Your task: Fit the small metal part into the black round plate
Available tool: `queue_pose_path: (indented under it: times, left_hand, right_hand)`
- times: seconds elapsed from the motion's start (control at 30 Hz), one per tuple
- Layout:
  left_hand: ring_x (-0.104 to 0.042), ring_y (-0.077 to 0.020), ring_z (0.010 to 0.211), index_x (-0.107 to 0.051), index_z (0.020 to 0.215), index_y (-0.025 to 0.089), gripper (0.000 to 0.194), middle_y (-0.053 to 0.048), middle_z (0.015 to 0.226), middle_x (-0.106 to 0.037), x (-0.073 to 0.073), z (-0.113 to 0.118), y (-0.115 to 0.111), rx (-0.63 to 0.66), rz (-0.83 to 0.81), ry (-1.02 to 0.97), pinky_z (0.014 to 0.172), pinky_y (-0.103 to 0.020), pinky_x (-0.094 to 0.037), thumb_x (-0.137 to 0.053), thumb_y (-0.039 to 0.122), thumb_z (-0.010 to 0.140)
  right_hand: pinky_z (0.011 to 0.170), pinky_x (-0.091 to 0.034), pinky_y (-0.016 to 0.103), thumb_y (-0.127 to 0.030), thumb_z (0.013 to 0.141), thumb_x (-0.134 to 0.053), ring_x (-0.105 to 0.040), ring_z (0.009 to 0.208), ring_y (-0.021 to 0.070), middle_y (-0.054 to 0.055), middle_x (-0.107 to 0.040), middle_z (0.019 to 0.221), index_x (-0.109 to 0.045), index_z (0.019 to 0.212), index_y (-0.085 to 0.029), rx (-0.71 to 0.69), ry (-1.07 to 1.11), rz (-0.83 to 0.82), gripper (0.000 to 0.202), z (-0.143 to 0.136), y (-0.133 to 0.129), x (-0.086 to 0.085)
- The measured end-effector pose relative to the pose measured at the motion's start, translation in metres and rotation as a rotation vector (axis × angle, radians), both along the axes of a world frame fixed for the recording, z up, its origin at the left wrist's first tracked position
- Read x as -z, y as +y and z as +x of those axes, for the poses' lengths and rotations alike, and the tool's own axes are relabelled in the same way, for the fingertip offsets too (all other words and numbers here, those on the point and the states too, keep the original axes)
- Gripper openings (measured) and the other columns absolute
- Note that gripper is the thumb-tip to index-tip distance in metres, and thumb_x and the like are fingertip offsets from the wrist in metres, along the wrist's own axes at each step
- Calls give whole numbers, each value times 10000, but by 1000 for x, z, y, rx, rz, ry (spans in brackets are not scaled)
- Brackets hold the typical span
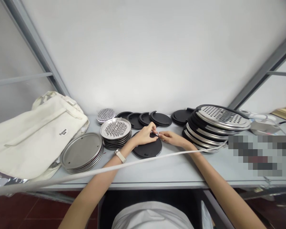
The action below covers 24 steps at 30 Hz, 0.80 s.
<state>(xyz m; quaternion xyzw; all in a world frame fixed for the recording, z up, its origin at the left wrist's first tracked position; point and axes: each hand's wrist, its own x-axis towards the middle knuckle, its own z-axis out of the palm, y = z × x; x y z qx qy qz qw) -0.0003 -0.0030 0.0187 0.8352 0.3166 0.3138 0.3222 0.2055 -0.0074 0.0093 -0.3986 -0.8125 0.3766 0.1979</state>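
Note:
Over a round black plate (pixel 147 149) lying on the table, both hands come together at its upper right rim. My left hand (pixel 144 135), with a watch on its wrist, is closed, thumb and fingers pinched near a tiny pale piece. From the right, my right hand (pixel 170 137) pinches at the same spot, its fingertips pressed together. What lies between the fingertips is too small to name. Left of the plate, a metal grater disc (pixel 116 128) with raised teeth tops a short stack. Behind the hands, several black round pieces (pixel 160 119) with notched rims lie in a row.
At left are a stack of plain metal discs (pixel 82 151) and a cream bag (pixel 35 136). A tall stack of perforated metal discs and black rings (pixel 221 116) stands right. A pale cord (pixel 92 171) crosses in front of my forearms. A wall (pixel 143 57) rises behind the table.

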Motion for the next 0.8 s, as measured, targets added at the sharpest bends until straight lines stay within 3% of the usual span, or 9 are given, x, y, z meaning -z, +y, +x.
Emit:
queue_pose_path:
  times: [0.23, 0.5, 0.8]
  left_hand:
    - [-621, -151, 924, -392, 935, 210, 330, -18, 950, -646, -1, -1, 0, 12, -3, 1, 822, -270, -466, -616, 153, 701]
    - [-621, -152, 904, -375, 927, 214, 324, -19, 943, -644, 3, -1, 1, 47, 18, -39, 797, -263, -470, -606, 157, 708]
    - [-629, -171, 941, -350, 923, 217, 343, -44, 956, -667, 5, 0, 2, 49, 4, -37, 818, -277, -472, -616, 163, 713]
  right_hand:
    - [553, -291, 233, -613, 890, -377, -309, 573, 102, -50, -358, 616, -601, 909, -143, -39, -1, -59, 521, 5, 5, 3]
    - [558, -280, 237, -636, 884, -358, -308, 581, 107, -45, -361, 635, -576, 932, -137, -15, 20, -38, 546, 1, -2, 2]
    - [576, -275, 242, -646, 878, -354, -323, 606, 111, -31, -384, 656, -509, 773, -162, 26, 34, -28, 519, 1, -3, 8]
